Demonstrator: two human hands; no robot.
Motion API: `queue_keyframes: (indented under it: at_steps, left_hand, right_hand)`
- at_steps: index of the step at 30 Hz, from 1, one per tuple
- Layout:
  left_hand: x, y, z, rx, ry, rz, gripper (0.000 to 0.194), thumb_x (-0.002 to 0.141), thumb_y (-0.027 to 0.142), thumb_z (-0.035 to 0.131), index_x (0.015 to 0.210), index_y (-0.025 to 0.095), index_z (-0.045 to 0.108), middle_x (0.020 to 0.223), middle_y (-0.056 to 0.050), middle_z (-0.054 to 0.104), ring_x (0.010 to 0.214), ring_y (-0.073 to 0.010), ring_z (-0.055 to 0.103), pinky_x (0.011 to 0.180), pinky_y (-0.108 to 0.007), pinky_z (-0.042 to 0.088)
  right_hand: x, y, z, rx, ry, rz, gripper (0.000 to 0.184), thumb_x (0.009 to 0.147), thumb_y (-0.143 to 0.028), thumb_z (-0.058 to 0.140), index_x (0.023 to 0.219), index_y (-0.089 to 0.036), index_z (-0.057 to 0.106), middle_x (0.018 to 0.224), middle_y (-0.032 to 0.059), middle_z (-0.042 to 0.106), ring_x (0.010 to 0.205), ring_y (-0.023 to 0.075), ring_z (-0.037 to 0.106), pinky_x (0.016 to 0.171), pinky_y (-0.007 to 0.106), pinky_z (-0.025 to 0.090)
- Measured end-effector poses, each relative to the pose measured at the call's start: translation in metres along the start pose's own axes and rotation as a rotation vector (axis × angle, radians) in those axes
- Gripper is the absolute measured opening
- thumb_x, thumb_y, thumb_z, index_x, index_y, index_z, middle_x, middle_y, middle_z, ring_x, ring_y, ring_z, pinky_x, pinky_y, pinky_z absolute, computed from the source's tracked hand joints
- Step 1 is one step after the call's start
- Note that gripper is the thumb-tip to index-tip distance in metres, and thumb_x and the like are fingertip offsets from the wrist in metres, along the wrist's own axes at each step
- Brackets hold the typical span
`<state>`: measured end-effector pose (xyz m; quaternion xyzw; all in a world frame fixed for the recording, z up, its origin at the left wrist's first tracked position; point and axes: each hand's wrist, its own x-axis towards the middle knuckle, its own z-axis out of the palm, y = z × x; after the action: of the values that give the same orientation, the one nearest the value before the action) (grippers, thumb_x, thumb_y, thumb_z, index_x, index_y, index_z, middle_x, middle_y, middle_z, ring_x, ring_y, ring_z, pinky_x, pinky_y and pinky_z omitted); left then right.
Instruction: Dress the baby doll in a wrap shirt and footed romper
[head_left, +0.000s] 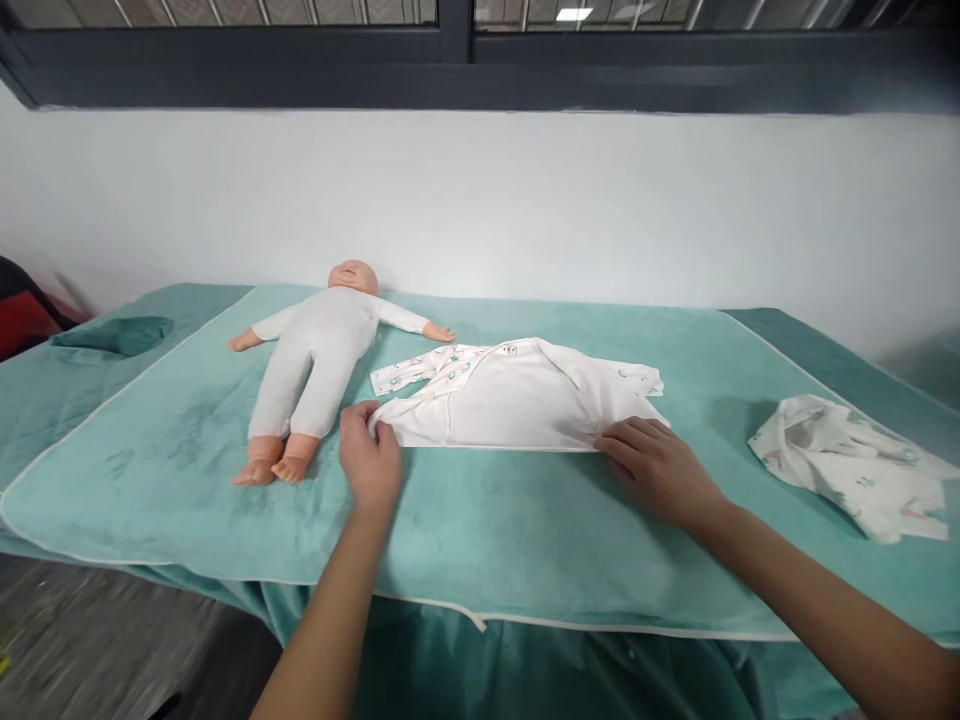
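Observation:
A white baby top (pixel 517 395) with small printed figures on its sleeves lies on the green cover, its near edge drawn into a straight line. My left hand (pixel 370 455) pinches the left corner of that edge between thumb and fingers. At the right end, my right hand (pixel 656 465) has its fingers closed over the edge, the thumb mostly hidden beneath. Left of the garment, a baby doll (pixel 322 340) in a white body lies on its back, arms spread and feet towards me.
A second printed baby garment (pixel 847 465) lies crumpled at the right. The green cover (pixel 187 500) has pale piping along its edge. Behind it rises a white wall (pixel 487 200) below a dark window frame (pixel 300 75). A red and black object (pixel 26 315) stands at far left.

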<state>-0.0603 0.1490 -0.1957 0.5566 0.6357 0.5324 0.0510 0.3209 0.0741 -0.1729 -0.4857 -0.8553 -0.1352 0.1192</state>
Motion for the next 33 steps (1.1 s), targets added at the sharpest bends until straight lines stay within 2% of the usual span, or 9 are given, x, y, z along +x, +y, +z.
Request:
queue_keyframes:
  at_steps: [5,9,13,15,19,23,28,30,33]
  left_hand:
    - [-0.001,0.001,0.000,-0.010,0.016,-0.008,0.027,0.080,0.013,0.048,0.104,0.019,0.057,0.105,-0.009,0.063,0.102,-0.0241,0.061,0.096,-0.041,0.049]
    - [-0.001,0.000,0.000,-0.010,0.018,-0.004,0.027,0.078,0.013,0.048,0.103,0.020,0.058,0.103,-0.008,0.063,0.101,-0.0235,0.061,0.094,-0.039,0.049]
    - [-0.001,0.000,0.000,-0.019,0.035,0.009,0.026,0.078,0.013,0.048,0.102,0.021,0.058,0.102,-0.006,0.063,0.100,-0.0223,0.061,0.093,-0.037,0.049]
    - [-0.001,0.001,0.000,-0.027,0.042,0.007,0.025,0.079,0.013,0.049,0.101,0.021,0.058,0.101,-0.006,0.063,0.098,-0.0220,0.061,0.092,-0.037,0.050]
    - [0.000,0.002,0.000,-0.029,0.053,-0.015,0.023,0.079,0.014,0.049,0.100,0.020,0.059,0.097,-0.005,0.063,0.092,-0.0208,0.060,0.086,-0.035,0.050]
    - [0.000,0.001,0.000,-0.036,0.044,-0.028,0.023,0.079,0.015,0.050,0.100,0.020,0.059,0.096,-0.004,0.063,0.089,-0.0199,0.060,0.083,-0.034,0.050]
    - [-0.002,-0.001,0.000,-0.031,0.037,-0.019,0.022,0.080,0.017,0.052,0.101,0.020,0.059,0.098,-0.004,0.063,0.087,-0.0186,0.060,0.081,-0.032,0.049]
    - [-0.002,-0.002,0.000,-0.025,0.046,-0.001,0.021,0.081,0.017,0.052,0.100,0.020,0.059,0.099,-0.005,0.063,0.087,-0.0183,0.059,0.078,-0.031,0.049]
    - [-0.003,-0.004,0.001,-0.038,0.058,0.046,0.020,0.082,0.016,0.052,0.100,0.020,0.058,0.102,-0.005,0.062,0.094,-0.0188,0.060,0.077,-0.030,0.049]
  right_hand:
    - [-0.002,-0.002,-0.017,0.010,-0.092,-0.046,0.022,0.092,-0.018,0.049,0.094,-0.022,0.071,0.085,0.0082,0.071,0.080,0.0221,0.063,0.077,0.038,0.043]
    - [0.026,-0.012,-0.013,0.119,-0.047,0.137,0.027,0.096,-0.025,0.045,0.102,-0.024,0.071,0.096,0.0079,0.073,0.087,0.0225,0.066,0.077,0.036,0.047]
    - [0.091,-0.023,0.016,0.302,-0.039,0.309,0.038,0.100,-0.035,0.040,0.129,-0.020,0.059,0.131,0.0093,0.065,0.121,0.0246,0.058,0.100,0.038,0.046]
    - [0.125,-0.022,0.038,0.296,-0.123,0.373,0.041,0.101,-0.037,0.039,0.131,-0.018,0.058,0.136,0.0121,0.062,0.126,0.0255,0.056,0.106,0.039,0.043]
    - [0.169,-0.006,0.077,0.253,-0.122,0.458,0.051,0.101,-0.036,0.035,0.139,-0.006,0.052,0.150,0.0203,0.048,0.142,0.0291,0.041,0.117,0.043,0.031]
    - [0.175,0.008,0.098,0.229,-0.109,0.514,0.060,0.103,-0.039,0.029,0.148,-0.003,0.042,0.158,0.0206,0.037,0.149,0.0289,0.030,0.121,0.043,0.024]
    - [0.173,0.008,0.103,0.174,-0.148,0.516,0.067,0.102,-0.046,0.027,0.152,-0.001,0.036,0.160,0.0219,0.032,0.150,0.0320,0.027,0.120,0.048,0.026]
    - [0.176,0.003,0.101,0.132,-0.160,0.480,0.065,0.103,-0.043,0.026,0.151,-0.001,0.038,0.159,0.0243,0.033,0.149,0.0340,0.029,0.119,0.051,0.027]
    - [0.184,-0.012,0.098,0.110,-0.166,0.370,0.062,0.102,-0.043,0.030,0.149,-0.004,0.043,0.158,0.0230,0.036,0.149,0.0325,0.030,0.120,0.047,0.025]
